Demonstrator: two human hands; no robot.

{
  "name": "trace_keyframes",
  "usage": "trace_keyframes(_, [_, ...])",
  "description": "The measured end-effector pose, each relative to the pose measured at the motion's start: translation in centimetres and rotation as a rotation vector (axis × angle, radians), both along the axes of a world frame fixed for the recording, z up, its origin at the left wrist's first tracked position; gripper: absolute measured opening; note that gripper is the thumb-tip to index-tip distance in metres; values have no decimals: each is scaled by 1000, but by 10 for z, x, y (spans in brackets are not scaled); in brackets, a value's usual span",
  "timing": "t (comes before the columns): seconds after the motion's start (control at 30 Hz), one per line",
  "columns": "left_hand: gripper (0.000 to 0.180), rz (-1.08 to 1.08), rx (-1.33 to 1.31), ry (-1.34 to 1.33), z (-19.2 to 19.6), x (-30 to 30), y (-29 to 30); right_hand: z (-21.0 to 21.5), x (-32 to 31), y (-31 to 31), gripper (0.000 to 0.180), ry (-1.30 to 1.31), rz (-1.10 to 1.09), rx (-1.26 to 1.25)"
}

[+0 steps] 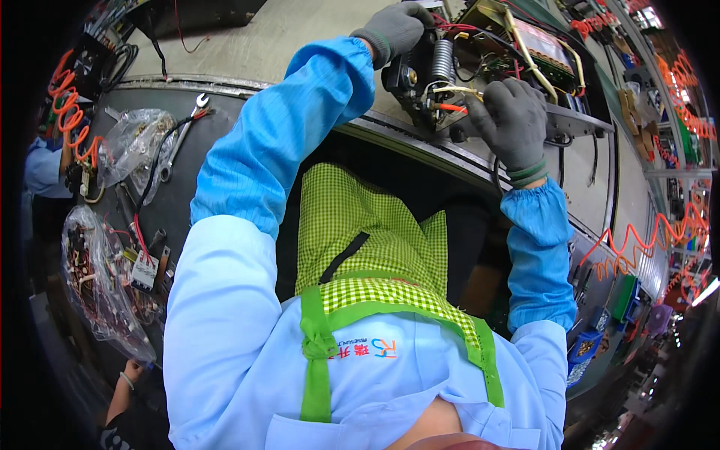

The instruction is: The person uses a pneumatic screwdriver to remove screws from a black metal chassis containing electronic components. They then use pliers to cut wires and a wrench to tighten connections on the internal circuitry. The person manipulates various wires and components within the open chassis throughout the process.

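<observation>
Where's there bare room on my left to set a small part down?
The pale benchtop is largely bare between the black case and your left sleeve. A narrower dark tabletop strip lies between the wrench and that sleeve. Crowded: farther left, with plastic bags; and around your left hand and right hand, at the opened unit.

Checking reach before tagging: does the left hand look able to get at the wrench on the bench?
Probably yes: the wrench lies left of the left sleeve, mostly uncovered, though the left hand would have to leave the device and a dark cable runs close to it.
</observation>
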State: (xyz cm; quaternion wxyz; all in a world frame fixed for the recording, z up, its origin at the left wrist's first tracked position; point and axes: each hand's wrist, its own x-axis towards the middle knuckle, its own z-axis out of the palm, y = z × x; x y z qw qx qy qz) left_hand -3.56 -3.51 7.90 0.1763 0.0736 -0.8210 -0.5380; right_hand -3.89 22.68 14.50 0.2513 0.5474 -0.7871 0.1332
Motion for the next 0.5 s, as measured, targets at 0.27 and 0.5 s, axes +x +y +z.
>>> trace_keyframes(0.27, [28, -85, 232, 119, -15, -1, -3, -2, 3, 3, 26, -11, 12, -50])
trace_keyframes(0.5, [28, -9, 54, 116, -19, -8, -13, -2, 3, 1, 27, 4, 8, -63])
